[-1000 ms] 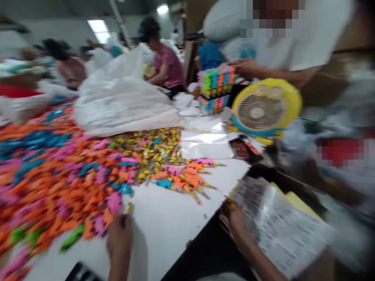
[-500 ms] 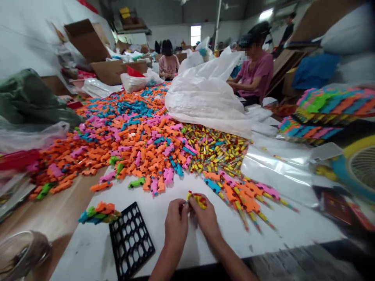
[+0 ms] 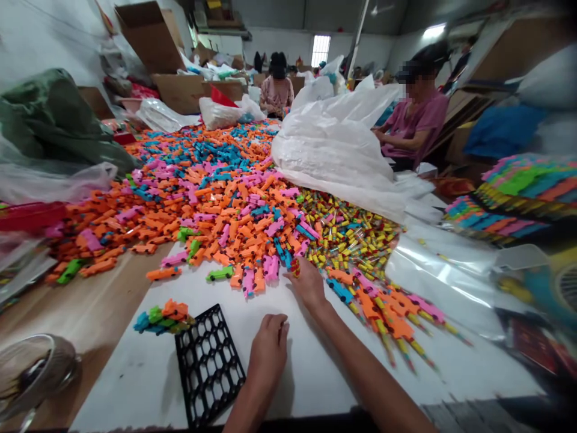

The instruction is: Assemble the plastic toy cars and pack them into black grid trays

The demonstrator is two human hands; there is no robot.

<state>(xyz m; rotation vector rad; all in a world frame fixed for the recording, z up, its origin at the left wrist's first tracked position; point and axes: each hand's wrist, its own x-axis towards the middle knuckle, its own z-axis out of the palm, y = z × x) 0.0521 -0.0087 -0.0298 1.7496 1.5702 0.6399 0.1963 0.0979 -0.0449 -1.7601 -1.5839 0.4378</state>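
My right hand [image 3: 309,285] is at the near edge of the heap, closed around several small yellow-and-red plastic pieces [image 3: 295,267]. Just beyond its fingertips lie blue, pink and orange toy cars [image 3: 271,267]. Lower down, my left hand [image 3: 269,343] rests over the white sheet with curled fingers; whatever they hold, if anything, is hidden. Left of that hand lies a black honeycomb tray [image 3: 210,364]. A small cluster of toy cars on yellow stems [image 3: 164,319] stands at its upper left corner.
Assembled cars with yellow stems [image 3: 392,307] lie fanned out at right. Behind them spreads a heap of yellow-and-red tubes [image 3: 351,237] beside a large white bag [image 3: 338,150]. A glass bowl [image 3: 38,376] sits at lower left. Two people work across the table.
My right hand has left my left hand and moved forward to the heap, carrying the yellow-and-red pieces. My left hand stays near its place. The view has shifted slightly.
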